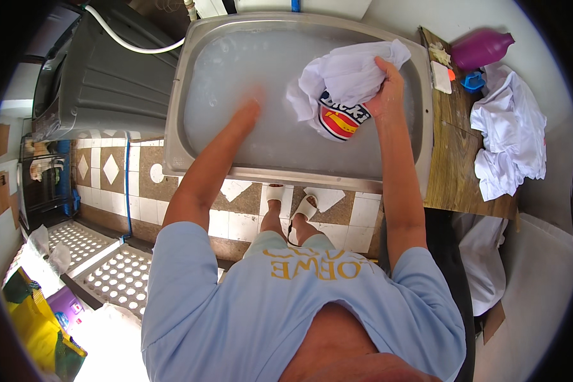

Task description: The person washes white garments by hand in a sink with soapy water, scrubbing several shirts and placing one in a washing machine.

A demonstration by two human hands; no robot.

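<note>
Right hand gripping white shirt above sink, left hand submerged

1. Shirt: white, with a red, yellow and dark blue print.
2. Sink: dull silver, holding cloudy grey water.
3. Floor: white and brown tiles with diamond shapes.
4. Bottle: purple.
5. Counter: brown wood.
6. Cloth on the counter: white.
7. Machine: grey.
8. Tee: light blue, yellow lettering.
9. Sandals: white.
</note>
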